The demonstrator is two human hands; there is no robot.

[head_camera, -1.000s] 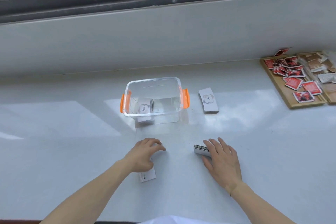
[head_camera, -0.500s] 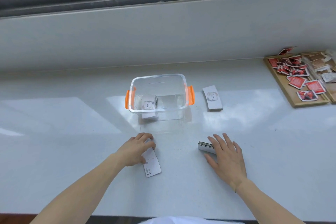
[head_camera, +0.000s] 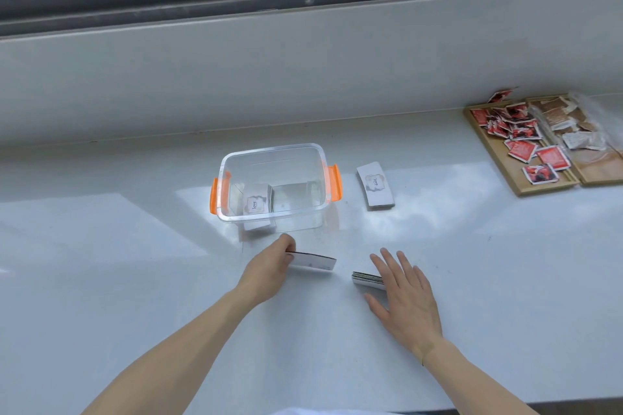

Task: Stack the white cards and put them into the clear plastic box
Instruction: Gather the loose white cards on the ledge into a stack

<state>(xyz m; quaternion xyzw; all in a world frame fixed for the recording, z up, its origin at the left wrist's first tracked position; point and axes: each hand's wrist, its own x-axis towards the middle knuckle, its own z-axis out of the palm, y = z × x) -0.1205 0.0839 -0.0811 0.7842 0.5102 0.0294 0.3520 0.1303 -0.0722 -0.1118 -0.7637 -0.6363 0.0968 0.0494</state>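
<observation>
A clear plastic box [head_camera: 305, 153] with orange latches stands on the white counter; a small pile of white cards [head_camera: 257, 203] lies in its left half. Another pile of white cards [head_camera: 375, 184] rests on the counter just right of the box. In front of the box, my left hand [head_camera: 269, 268] pinches a white card [head_camera: 315, 262] by its left end, lifted off the counter and pointing right. My right hand [head_camera: 403, 293] lies flat with fingers spread over a card stack [head_camera: 365, 279], whose left edge shows.
A wooden tray [head_camera: 505, 172] with several red packets and brown and white sachets sits at the far right. A window sill wall rises behind the counter. The counter's front edge runs along the bottom of the view.
My left hand has picked the white card up from the counter and turned it toward the right, nearer the stack under my right hand. The right hand has stayed on its stack.
</observation>
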